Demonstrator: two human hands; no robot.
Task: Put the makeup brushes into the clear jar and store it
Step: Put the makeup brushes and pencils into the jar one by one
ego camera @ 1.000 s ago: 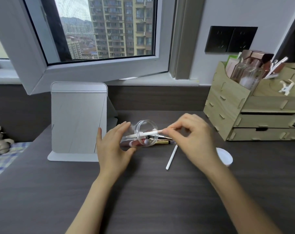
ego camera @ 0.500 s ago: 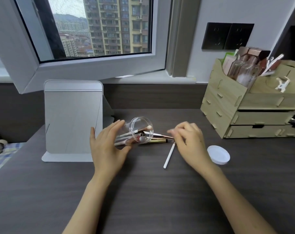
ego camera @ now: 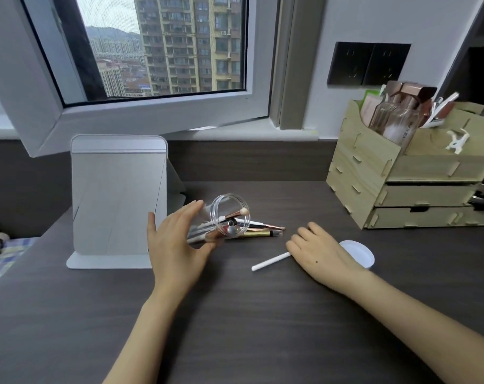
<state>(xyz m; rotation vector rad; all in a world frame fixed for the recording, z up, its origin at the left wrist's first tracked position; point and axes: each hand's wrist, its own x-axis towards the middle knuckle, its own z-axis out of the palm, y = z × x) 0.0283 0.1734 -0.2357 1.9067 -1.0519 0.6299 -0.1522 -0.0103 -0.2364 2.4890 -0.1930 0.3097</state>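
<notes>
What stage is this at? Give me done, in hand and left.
Done: several brushes already sit inside the clear jar, which the left hand holds tilted.
In hand: the right hand reaches onto the white stick on the desk.
Left: two brushes lying by the jar's mouth, the white lid still off, and storing the jar.

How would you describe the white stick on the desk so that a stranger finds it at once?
Start at the wooden organizer at the desk's right, then come toward the camera to the right hand. The white stick lies flat, its far end under that hand's fingers. Unlike the brushes near the tilted clear jar, it is plain white and lies alone.
</notes>
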